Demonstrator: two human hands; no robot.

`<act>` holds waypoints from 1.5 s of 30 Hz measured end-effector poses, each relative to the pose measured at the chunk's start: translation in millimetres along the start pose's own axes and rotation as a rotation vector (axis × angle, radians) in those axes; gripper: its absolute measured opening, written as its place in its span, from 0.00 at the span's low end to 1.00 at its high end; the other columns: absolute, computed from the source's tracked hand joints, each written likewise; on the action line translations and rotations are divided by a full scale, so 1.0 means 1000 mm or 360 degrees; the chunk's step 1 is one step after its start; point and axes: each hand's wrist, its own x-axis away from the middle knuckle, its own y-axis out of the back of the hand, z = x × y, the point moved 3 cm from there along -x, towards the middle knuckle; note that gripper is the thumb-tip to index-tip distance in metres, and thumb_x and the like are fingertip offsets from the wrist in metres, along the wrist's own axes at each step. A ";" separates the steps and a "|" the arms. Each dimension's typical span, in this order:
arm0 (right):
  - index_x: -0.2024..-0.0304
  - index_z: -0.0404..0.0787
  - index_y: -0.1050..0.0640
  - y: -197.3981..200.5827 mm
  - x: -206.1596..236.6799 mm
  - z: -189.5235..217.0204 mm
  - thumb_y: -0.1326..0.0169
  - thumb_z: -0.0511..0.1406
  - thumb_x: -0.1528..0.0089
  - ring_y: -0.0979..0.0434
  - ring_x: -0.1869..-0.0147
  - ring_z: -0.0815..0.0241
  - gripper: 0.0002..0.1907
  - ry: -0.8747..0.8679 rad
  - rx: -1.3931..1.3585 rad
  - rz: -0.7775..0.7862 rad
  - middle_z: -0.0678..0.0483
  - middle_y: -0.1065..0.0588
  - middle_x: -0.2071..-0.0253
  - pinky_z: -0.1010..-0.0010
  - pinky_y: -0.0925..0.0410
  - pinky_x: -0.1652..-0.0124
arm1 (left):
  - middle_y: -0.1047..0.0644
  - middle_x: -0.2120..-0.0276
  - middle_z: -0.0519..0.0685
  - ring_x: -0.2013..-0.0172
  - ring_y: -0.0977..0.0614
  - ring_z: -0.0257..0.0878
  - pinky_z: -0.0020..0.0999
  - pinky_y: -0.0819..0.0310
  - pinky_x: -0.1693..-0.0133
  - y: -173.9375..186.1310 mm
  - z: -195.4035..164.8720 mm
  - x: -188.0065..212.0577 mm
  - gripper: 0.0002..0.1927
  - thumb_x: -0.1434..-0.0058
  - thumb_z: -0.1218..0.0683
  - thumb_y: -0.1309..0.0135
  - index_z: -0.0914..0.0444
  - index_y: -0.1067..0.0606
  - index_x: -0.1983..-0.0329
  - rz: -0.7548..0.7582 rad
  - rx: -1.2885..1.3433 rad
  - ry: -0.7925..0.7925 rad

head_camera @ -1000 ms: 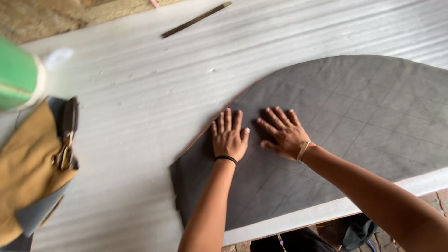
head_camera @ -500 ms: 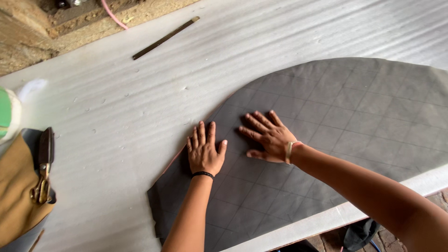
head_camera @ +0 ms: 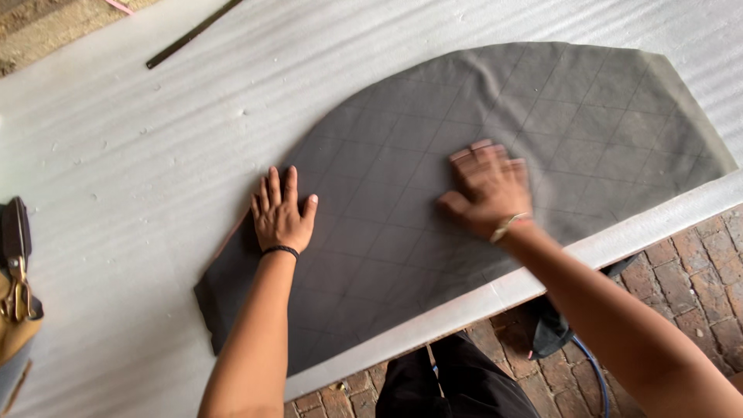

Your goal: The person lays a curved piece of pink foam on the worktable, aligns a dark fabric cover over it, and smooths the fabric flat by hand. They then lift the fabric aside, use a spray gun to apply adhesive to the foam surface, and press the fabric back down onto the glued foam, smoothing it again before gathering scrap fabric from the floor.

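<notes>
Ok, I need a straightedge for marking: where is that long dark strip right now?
In the head view the long dark strip lies at the top left on the white foam sheet, beyond the grey quilted fabric, clear of both hands.

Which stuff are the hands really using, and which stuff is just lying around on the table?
In use:
left hand, flat on the cloth
right hand, flat on the cloth, blurred
dark grey quilted cloth
white foam-covered table under it

Lying about:
dark thin strip, far edge
tan bag with brass clasp, left edge
</notes>
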 end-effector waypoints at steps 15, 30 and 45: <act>0.22 0.53 0.48 -0.021 -0.001 -0.084 0.62 0.65 0.36 0.66 0.16 0.44 0.46 -0.0193 -0.0280 -0.0399 0.44 0.59 0.19 0.42 0.69 0.27 | 0.48 0.23 0.54 0.25 0.49 0.53 0.59 0.60 0.28 -0.051 -0.225 0.130 0.41 0.37 0.32 0.54 0.50 0.44 0.23 0.0032 0.0409 -0.0344; 0.24 0.47 0.46 -0.021 -0.016 0.013 0.63 0.58 0.35 0.64 0.21 0.41 0.42 0.0325 0.0090 -0.0455 0.47 0.58 0.21 0.34 0.67 0.35 | 0.52 0.24 0.61 0.26 0.52 0.62 0.62 0.64 0.31 0.004 0.022 0.156 0.43 0.33 0.31 0.59 0.56 0.50 0.21 -0.0224 -0.0095 0.0794; 0.23 0.58 0.50 0.069 -0.162 0.155 0.65 0.66 0.37 0.64 0.18 0.55 0.44 0.0373 0.0060 -0.0184 0.55 0.57 0.21 0.46 0.67 0.27 | 0.52 0.23 0.51 0.25 0.51 0.50 0.56 0.65 0.29 -0.013 -0.056 -0.084 0.35 0.32 0.36 0.62 0.49 0.48 0.23 0.0048 0.0147 -0.0053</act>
